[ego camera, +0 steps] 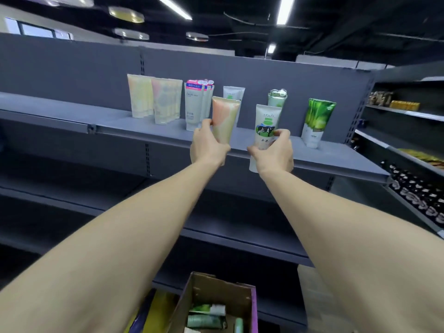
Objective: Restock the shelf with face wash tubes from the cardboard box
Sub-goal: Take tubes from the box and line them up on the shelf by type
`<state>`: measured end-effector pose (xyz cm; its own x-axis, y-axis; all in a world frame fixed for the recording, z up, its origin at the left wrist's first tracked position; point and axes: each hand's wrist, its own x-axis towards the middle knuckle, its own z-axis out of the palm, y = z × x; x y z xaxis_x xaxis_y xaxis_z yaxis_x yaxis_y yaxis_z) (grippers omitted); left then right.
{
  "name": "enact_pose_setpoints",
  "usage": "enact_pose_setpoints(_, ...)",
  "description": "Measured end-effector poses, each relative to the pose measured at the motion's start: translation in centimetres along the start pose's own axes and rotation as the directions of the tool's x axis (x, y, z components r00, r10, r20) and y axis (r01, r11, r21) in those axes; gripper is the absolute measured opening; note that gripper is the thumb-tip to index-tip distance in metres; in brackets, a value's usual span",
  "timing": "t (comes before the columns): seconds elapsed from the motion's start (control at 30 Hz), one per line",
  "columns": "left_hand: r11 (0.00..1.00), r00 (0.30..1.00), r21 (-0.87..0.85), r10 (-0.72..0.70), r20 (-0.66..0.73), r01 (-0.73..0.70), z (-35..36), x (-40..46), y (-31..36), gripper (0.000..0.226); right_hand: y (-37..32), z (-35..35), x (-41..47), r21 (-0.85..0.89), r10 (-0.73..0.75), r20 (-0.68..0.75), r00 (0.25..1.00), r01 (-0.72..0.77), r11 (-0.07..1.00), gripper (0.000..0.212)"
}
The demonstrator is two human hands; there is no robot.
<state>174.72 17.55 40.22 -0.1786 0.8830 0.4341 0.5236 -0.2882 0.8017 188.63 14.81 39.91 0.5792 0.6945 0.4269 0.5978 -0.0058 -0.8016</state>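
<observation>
My left hand grips a peach-and-cream face wash tube upright, in front of the grey shelf. A white tube with a green cow picture is held upright by my right hand, just right of the first. Standing on the shelf behind them are pale yellow tubes, pastel tubes, white tubes with pink caps, a white tube, a light green tube and bright green tubes. The cardboard box below holds several more tubes.
Lower grey shelves run under my arms. A neighbouring rack at the right carries bottles and packets. A yellow and purple carton flap lies left of the box.
</observation>
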Motion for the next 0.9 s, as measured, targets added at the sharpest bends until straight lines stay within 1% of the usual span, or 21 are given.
enact_pose_setpoints(0.13, 1.0, 1.0, 0.003, 0.015, -0.005, -0.015, -0.3, 2.0, -0.1, 0.06, -1.3, 1.1, 1.4, -0.001, -0.012, -0.015, 1.0, 0.011, 1.0, 0.064)
enact_pose_setpoints(0.27, 1.0, 1.0, -0.028, -0.001, -0.025, 0.0, -0.9, 4.3, -1.3, 0.059, -2.7, 2.9, 2.5, -0.022, -0.032, -0.012, 0.999, 0.032, 0.999, 0.063)
enact_pose_setpoints(0.43, 0.997, 0.999, -0.068, 0.034, -0.019, -0.035, -1.6, 8.4, -3.5, 0.063, -4.6, 6.6, 3.3, -0.022, -0.037, -0.039, 0.999, 0.036, 0.999, 0.059)
enact_pose_setpoints(0.53, 0.994, 0.998, -0.091, 0.06, 0.003, -0.059, -2.2, 11.2, -4.9, 0.063, -5.8, 9.5, 3.5, -0.027, -0.012, -0.079, 0.997, 0.01, 1.0, 0.059)
enact_pose_setpoints(0.67, 0.992, 0.994, -0.101, 0.088, 0.065, -0.082, -2.7, 13.7, -6.4, 0.063, -7.2, 12.5, 3.6, -0.031, 0.031, -0.112, 0.993, -0.035, 0.999, 0.059)
enact_pose_setpoints(0.9, 0.987, 0.988, -0.128, 0.109, 0.105, -0.096, -2.9, 16.5, -7.6, 0.063, -8.5, 14.5, 4.7, -0.064, 0.045, -0.145, 0.988, -0.054, 0.996, 0.056)
